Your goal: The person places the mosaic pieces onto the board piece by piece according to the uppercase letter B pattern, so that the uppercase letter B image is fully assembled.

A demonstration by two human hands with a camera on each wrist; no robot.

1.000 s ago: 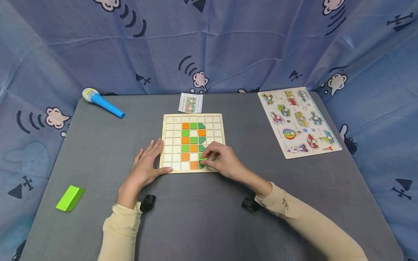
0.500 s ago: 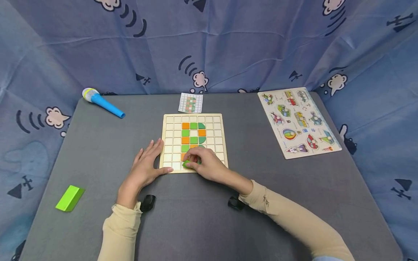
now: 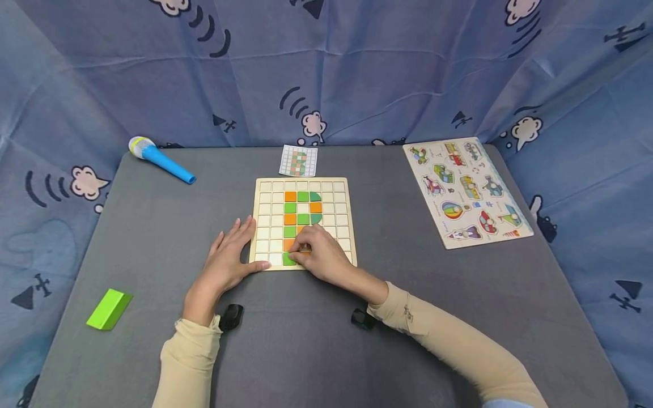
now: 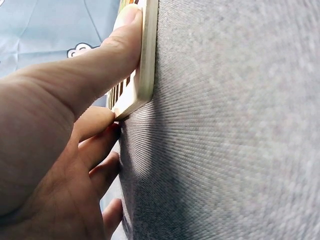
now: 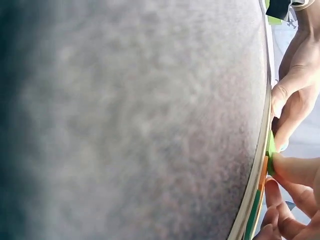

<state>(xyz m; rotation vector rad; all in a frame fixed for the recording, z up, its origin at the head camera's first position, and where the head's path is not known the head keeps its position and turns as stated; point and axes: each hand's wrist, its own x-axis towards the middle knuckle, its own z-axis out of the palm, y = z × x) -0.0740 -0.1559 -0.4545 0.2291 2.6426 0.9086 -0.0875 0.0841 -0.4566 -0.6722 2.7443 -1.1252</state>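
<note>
A wooden grid board (image 3: 334, 185) lies mid-table, with orange, light green and dark green tiles in its cells. My right hand (image 3: 325, 256) is over the lower part of the board and pinches a light green square tile (image 3: 288, 259) at the bottom row's third cell. The right wrist view shows the thumb against this green tile (image 5: 271, 150), which is slightly tilted. The right hand hides several tiles. My left hand (image 3: 228, 255) lies at the board's left side, fingers extended along the edge. Its thumb (image 4: 112, 55) rests on the front left corner area of the board.
Behind the board lies a small pattern card (image 3: 298, 161). A toy microphone (image 3: 162, 161) is at the back left, a light green block (image 3: 109, 310) at the front left. A picture puzzle board (image 3: 466, 192) lies at the right, and a blue printed cloth (image 3: 377, 73) hangs behind.
The right hand has moved left with the green tile, from the right of the pattern to the bottom row's third cell, and lowered it there. The left hand has stayed in place.
</note>
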